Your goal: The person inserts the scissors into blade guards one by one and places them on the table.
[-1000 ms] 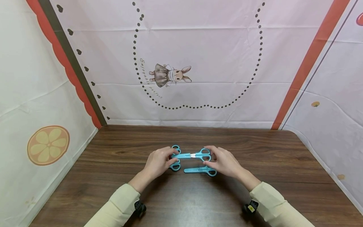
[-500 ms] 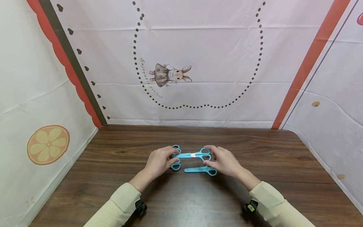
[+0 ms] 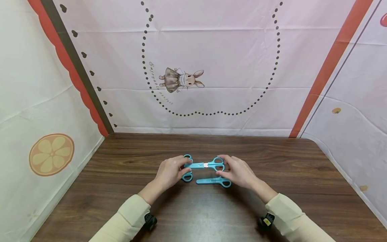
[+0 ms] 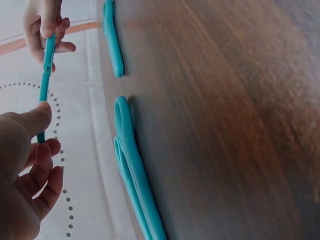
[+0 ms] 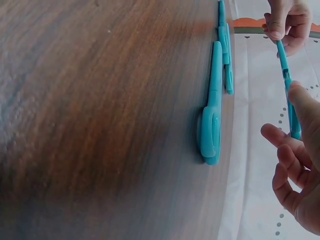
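Note:
In the head view, my left hand (image 3: 170,172) pinches the light-blue sheath (image 3: 196,165) of a pair of scissors between thumb and fingers. My right hand (image 3: 239,172) grips the blue ring handles of those scissors (image 3: 213,164). A short white stretch shows between sheath and handles, so the blades sit partly inside. Both wrist views show them raised above the table, the scissors' handle (image 5: 294,122) under my right thumb. The sheath's far end is hidden by my left fingers.
On the brown wooden table (image 3: 193,215) lies another pair of sheathed blue scissors (image 3: 208,181), below the held one. Two more blue scissors (image 4: 137,170) lie beneath my left hand, partly hidden in the head view. A printed cloth (image 3: 235,67) rises behind the table and at both sides.

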The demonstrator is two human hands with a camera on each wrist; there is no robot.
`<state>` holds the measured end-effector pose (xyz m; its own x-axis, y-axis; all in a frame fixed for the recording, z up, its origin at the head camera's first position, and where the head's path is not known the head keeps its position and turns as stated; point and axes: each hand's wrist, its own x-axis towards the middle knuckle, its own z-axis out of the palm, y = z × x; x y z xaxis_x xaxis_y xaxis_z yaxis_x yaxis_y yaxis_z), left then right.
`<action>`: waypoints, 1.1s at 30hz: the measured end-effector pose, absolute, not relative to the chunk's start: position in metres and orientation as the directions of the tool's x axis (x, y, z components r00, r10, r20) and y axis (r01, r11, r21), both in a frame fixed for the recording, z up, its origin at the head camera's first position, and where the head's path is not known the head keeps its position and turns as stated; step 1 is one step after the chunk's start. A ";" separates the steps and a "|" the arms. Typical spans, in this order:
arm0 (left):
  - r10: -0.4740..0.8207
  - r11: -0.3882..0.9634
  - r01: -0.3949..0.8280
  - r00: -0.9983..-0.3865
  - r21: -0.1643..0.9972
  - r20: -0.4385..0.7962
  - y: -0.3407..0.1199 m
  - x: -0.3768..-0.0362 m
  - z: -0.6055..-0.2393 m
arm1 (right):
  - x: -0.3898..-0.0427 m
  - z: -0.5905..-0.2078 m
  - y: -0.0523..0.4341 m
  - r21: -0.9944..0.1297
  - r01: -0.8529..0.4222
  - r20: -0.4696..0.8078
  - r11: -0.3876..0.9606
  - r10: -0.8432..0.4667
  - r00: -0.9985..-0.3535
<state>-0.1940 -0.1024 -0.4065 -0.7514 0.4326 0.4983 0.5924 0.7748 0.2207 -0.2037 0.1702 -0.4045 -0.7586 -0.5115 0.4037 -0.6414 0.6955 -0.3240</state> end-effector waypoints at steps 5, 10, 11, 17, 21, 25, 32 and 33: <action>0.431 0.777 0.592 -0.749 0.216 0.503 -0.102 -0.195 -0.407 | -0.202 -0.405 0.169 -0.336 -0.627 0.390 0.703 -0.502 -0.772; 0.436 0.780 0.591 -0.750 0.207 0.498 -0.102 -0.196 -0.408 | -0.202 -0.405 0.168 -0.333 -0.635 0.406 0.697 -0.502 -0.764; 0.438 0.781 0.590 -0.751 0.203 0.495 -0.102 -0.196 -0.408 | -0.202 -0.405 0.168 -0.333 -0.637 0.409 0.696 -0.502 -0.762; 0.445 0.780 0.596 -0.743 0.192 0.500 -0.101 -0.197 -0.408 | -0.201 -0.404 0.168 -0.333 -0.633 0.408 0.699 -0.498 -0.765; 0.445 0.778 0.599 -0.738 0.190 0.508 -0.100 -0.198 -0.409 | -0.201 -0.404 0.169 -0.330 -0.632 0.407 0.701 -0.499 -0.765; 0.442 0.771 0.602 -0.740 0.206 0.508 -0.098 -0.199 -0.410 | -0.201 -0.404 0.169 -0.323 -0.634 0.411 0.703 -0.499 -0.763; 0.440 0.765 0.609 -0.732 0.209 0.520 -0.094 -0.199 -0.409 | -0.201 -0.404 0.170 -0.312 -0.631 0.413 0.711 -0.497 -0.763; 0.440 0.765 0.610 -0.731 0.209 0.523 -0.094 -0.199 -0.409 | -0.201 -0.404 0.170 -0.312 -0.631 0.414 0.710 -0.496 -0.763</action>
<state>-0.1988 -0.0937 -0.4087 -0.7305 0.4396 0.5226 0.6095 0.7648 0.2087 -0.2010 0.1698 -0.4035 -0.7633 -0.4960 0.4139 -0.6309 0.7102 -0.3124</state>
